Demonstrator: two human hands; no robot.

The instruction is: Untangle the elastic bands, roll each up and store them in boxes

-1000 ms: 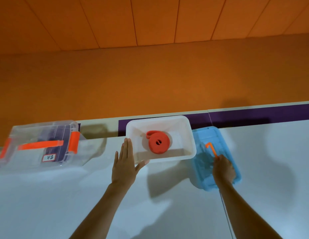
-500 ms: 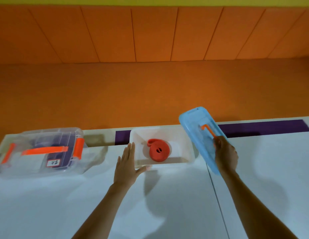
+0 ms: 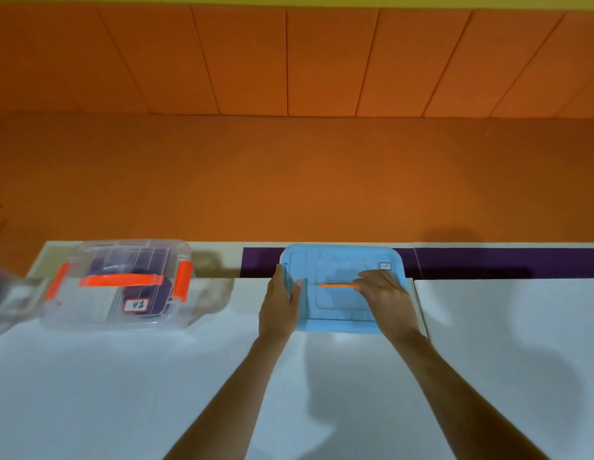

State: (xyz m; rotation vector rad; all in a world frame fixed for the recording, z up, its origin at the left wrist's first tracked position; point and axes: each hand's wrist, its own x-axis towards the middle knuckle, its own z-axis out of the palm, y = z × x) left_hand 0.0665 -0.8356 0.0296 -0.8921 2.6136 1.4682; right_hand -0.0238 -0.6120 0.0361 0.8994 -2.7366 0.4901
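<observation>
Closing step: under the fingers, the lid (image 3: pixel 342 303) covers its box, hiding the band judged to be inside. The left hand's (image 3: pixel 278 305) straight fingers brace the lid's edge, and the right hand's (image 3: pixel 386 295) curled fingers pinch the handle (image 3: pixel 337 285). Next, the lid likely needs even downward pressure to seat.
</observation>
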